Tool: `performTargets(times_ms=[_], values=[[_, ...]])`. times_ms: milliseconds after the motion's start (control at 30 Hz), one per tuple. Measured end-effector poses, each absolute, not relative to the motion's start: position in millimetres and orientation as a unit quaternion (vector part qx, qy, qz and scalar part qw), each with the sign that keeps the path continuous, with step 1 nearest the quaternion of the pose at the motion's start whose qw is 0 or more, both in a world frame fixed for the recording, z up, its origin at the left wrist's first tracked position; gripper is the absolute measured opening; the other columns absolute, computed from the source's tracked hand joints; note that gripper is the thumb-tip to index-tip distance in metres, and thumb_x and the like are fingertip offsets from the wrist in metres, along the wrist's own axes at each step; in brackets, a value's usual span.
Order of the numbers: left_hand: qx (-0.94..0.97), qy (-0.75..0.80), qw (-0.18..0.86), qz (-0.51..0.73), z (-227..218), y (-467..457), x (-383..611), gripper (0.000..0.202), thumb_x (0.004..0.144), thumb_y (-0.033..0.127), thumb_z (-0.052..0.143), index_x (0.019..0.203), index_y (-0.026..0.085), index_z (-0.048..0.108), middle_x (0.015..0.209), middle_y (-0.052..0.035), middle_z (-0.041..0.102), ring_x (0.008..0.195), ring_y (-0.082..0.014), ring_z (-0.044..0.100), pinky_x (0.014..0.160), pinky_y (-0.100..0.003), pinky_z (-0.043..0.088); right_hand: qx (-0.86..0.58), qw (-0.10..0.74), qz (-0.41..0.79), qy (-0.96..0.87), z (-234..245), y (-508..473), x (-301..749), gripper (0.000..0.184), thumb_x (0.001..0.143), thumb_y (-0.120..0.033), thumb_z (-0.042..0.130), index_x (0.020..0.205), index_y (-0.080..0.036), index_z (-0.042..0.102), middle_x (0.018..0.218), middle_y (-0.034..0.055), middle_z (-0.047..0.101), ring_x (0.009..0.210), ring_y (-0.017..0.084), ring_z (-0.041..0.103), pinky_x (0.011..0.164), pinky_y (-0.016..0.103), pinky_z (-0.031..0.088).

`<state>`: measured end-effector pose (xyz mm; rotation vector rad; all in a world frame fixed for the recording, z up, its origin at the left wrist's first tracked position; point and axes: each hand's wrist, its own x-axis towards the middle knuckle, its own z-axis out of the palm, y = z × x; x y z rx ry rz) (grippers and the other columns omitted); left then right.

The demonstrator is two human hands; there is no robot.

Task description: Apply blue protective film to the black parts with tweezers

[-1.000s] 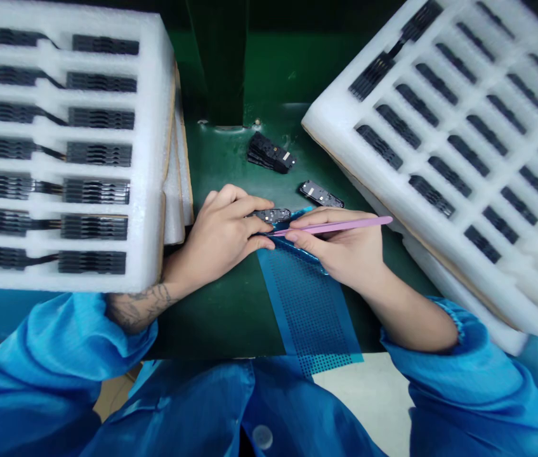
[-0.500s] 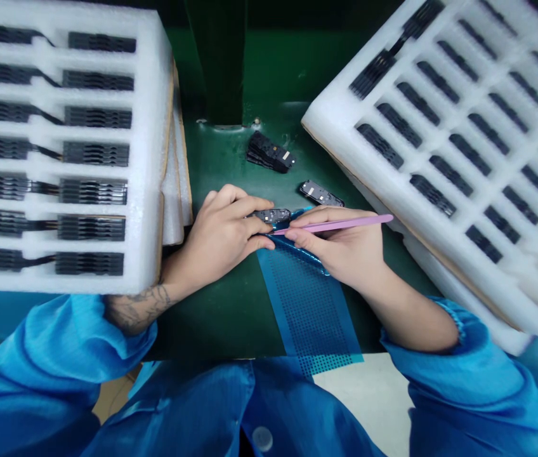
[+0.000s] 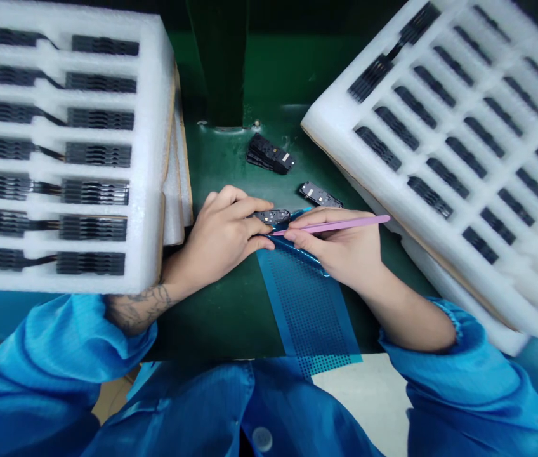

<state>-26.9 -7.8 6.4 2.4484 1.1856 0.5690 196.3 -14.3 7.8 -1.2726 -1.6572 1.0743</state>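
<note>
Left hand (image 3: 219,236) low with wrist angled inward, fingers (image 3: 245,206) curled and clamped on a small black electronic module (image 3: 269,216); right hand (image 3: 340,249) slanting in from the opposite side, thumb and fingers pinching pink tweezers (image 3: 330,225), tips right at that module, their gap hidden. Just below the module, a blue perforated film strip (image 3: 308,304) on a green mat (image 3: 212,330); beyond it, two more black modules (image 3: 269,153), and to either side, white foam trays (image 3: 64,152) of black parts.
</note>
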Motion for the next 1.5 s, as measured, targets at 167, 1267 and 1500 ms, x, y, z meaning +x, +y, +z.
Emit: performTargets(times_ms=[167,1267,1500], values=[[0.866,0.420,0.183,0.201,6.3,-7.9,-26.6,0.021,0.087,0.044,0.074,0.097,0.026,0.079,0.125,-0.0024,0.072,0.110,-0.0252,0.055,0.087,-0.043,0.041,-0.501,0.386,0.422,-0.649,7.7,-14.1,195.4,0.010,0.078,-0.030,0.085,0.082,-0.023,0.080,0.081,0.0025,0.079,0.070,0.018,0.073,0.066,0.031,0.060],[0.859,0.430,0.173,0.218,7.1,-9.6,-27.8,0.028,0.097,0.042,0.062,0.113,0.020,0.066,0.127,-0.0072,0.069,0.113,-0.0246,0.059,0.093,-0.042,0.045,-0.565,0.450,0.401,-0.563,10.3,-6.3,206.4,0.009,0.084,-0.028,0.080,0.080,-0.021,0.075,0.066,0.0018,0.075,0.057,0.017,0.070,0.050,0.028,0.056],[0.847,0.436,0.183,0.243,6.8,-10.5,-26.3,0.024,0.097,0.033,0.064,0.115,0.017,0.061,0.121,-0.0072,0.071,0.108,-0.0232,0.061,0.092,-0.041,0.048,-0.570,0.463,0.395,-0.552,10.3,-6.7,206.9,0.008,0.084,-0.028,0.079,0.080,-0.022,0.074,0.067,0.0012,0.075,0.059,0.017,0.071,0.054,0.029,0.058]])
